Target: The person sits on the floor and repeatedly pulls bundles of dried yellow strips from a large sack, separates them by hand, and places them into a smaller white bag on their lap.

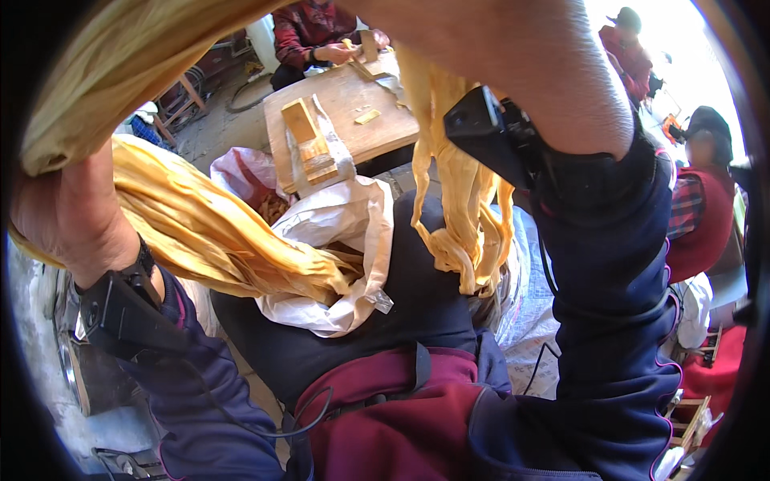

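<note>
My left hand (57, 219), raised at the far left, holds a thick bundle of long, soft yellow strips (204, 234); its fingers are mostly hidden. Part of the bundle slants down into an open white woven sack (376, 240) on my lap, and another part arches across the top left. My right arm reaches up across the top; the back of my right hand (409, 15) is only partly in view, its fingers out of sight. Beneath it more yellow strips (469, 180) hang down, their ends curled near my right knee. What the strips are made of is unclear.
Ahead stands a low wooden table (385, 135) with a wooden block tool (304, 129). A co-worker's hands (337, 54) work at its far edge. A pinkish sack (240, 174) lies near the table, a woven plastic sack (529, 300) beside my right leg. Several people sit at the right.
</note>
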`<state>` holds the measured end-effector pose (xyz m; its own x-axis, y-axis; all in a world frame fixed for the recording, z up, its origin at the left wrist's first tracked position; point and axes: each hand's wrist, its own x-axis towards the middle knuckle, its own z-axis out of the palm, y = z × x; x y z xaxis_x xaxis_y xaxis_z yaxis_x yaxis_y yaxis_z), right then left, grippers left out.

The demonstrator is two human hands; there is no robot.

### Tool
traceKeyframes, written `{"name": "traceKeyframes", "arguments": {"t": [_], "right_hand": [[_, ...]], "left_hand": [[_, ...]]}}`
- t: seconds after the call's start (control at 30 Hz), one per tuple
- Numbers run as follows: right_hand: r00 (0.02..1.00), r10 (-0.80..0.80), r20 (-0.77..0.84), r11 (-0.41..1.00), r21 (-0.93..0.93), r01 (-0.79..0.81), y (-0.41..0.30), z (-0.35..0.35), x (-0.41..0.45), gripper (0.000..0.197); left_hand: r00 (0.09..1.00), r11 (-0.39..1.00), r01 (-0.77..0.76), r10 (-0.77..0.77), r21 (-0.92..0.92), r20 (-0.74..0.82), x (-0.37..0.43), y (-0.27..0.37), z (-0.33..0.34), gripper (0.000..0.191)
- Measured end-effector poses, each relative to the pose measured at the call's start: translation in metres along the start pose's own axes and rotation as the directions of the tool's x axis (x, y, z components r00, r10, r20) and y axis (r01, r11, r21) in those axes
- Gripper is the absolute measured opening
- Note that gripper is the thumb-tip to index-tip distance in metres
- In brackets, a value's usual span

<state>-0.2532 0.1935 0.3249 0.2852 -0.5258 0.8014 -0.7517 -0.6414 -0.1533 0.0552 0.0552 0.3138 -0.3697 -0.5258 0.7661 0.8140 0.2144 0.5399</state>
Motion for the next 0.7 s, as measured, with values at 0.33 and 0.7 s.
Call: {"name": "traceKeyframes", "arguments": {"t": [0.33,0.7], "right_hand": [[0.971,-0.001,0.238,0.925,0.368,-0.089,0.006,0.158,-0.020,0.090],[0.727,0.407,0.554,0.914,-0.251,-0.320,0.029,0.122,-0.274,0.119]], "left_hand": [[0.876,0.842,-0.036,0.286,0.538,-0.389,-0.076,0.033,0.006,0.058],[0.684,0.751,0.102,0.423,0.652,-0.594,-0.101,0.060,-0.021,0.056]]}}
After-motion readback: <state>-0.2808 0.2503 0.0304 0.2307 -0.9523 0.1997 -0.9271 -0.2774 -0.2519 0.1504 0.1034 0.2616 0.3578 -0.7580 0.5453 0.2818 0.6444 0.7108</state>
